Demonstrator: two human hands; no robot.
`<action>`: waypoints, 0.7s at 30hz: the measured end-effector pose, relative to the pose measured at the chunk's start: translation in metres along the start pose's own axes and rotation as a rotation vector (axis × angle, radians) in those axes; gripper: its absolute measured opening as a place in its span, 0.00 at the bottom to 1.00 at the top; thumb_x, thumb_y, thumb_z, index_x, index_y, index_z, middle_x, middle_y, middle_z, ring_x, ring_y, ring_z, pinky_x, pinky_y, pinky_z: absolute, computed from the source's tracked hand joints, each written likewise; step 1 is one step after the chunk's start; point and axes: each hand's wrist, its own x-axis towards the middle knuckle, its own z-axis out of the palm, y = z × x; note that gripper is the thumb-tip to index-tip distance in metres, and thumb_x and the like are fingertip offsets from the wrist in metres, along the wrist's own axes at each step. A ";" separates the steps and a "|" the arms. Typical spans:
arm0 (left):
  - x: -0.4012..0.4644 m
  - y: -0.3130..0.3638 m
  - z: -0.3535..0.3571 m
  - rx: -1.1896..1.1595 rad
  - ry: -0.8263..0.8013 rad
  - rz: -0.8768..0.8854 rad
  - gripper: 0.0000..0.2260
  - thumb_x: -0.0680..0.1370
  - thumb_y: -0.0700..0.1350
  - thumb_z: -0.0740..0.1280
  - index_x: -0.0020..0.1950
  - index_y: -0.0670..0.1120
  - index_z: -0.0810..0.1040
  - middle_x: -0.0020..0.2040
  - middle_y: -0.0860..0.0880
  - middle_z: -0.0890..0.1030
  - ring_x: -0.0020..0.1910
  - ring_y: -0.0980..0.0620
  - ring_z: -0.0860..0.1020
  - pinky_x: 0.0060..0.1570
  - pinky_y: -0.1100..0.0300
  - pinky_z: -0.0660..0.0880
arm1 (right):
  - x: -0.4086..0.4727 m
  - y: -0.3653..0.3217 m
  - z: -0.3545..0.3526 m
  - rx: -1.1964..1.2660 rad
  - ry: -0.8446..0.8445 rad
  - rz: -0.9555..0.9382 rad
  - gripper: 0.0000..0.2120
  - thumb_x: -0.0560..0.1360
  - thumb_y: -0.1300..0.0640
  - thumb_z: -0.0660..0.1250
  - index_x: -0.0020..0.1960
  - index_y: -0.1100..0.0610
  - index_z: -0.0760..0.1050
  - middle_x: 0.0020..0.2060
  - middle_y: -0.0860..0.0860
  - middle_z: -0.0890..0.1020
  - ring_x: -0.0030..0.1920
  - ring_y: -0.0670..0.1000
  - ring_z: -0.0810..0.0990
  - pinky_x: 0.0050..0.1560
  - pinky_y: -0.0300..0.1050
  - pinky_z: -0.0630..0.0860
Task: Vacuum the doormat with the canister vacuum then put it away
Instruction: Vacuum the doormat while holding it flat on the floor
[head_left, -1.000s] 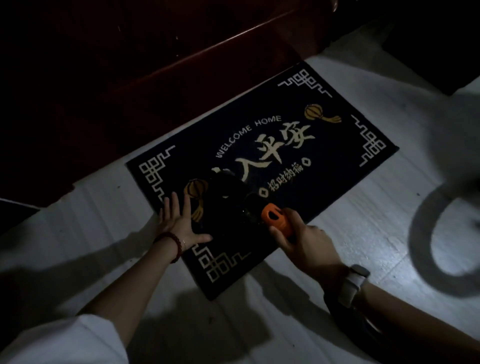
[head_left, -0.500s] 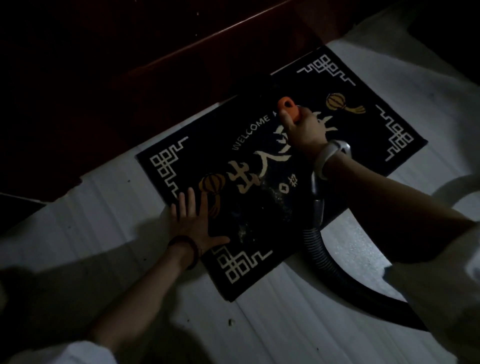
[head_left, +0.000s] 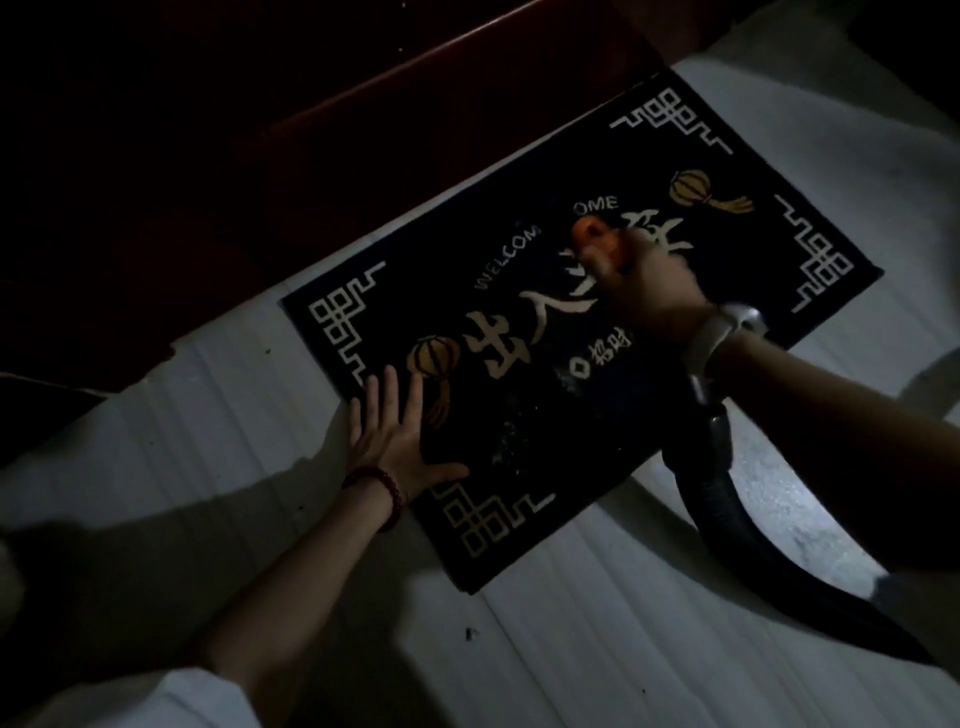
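Observation:
A dark doormat (head_left: 727, 270) with pale corner patterns, lantern pictures and "WELCOME HOME" lettering lies on the pale floor. My left hand (head_left: 395, 441) rests flat on the mat's near-left edge, fingers spread, a bead bracelet on the wrist. My right hand (head_left: 644, 283), with a white watch, is closed around the vacuum's orange-tipped handle (head_left: 589, 234) over the middle of the mat, blurred by motion. The black hose (head_left: 727, 499) curves from under my right wrist down to the lower right. Pale specks lie on the mat's near part. The nozzle itself is too dark to make out.
A dark red wooden door or threshold (head_left: 311, 156) runs along the mat's far side. The pale plank floor (head_left: 597, 649) around the mat carries a few small crumbs. The scene is dim, with deep shadows at the left and the upper right.
My right hand pushed the vacuum handle from the mat's near edge up to its middle, and now it has drawn back slightly. My left hand has stayed flat on the mat edge.

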 end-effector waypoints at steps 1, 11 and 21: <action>0.000 0.000 0.000 -0.008 -0.001 0.000 0.61 0.52 0.79 0.51 0.75 0.48 0.35 0.76 0.43 0.34 0.75 0.43 0.34 0.72 0.47 0.36 | 0.003 0.005 -0.002 0.027 0.058 0.038 0.23 0.78 0.43 0.57 0.67 0.55 0.64 0.49 0.54 0.75 0.41 0.53 0.74 0.40 0.42 0.67; -0.002 0.004 -0.002 -0.020 0.020 -0.056 0.55 0.66 0.67 0.67 0.75 0.44 0.35 0.76 0.43 0.34 0.75 0.46 0.35 0.73 0.50 0.36 | -0.131 0.035 0.042 -0.121 -0.194 -0.173 0.26 0.75 0.40 0.58 0.70 0.48 0.59 0.50 0.58 0.81 0.47 0.59 0.80 0.47 0.52 0.77; -0.053 0.038 0.036 0.030 0.068 0.038 0.40 0.76 0.63 0.58 0.76 0.45 0.39 0.76 0.42 0.36 0.75 0.44 0.37 0.73 0.49 0.37 | -0.123 0.067 0.024 -0.249 -0.019 -0.159 0.26 0.77 0.44 0.57 0.72 0.50 0.57 0.56 0.59 0.76 0.51 0.62 0.77 0.43 0.47 0.70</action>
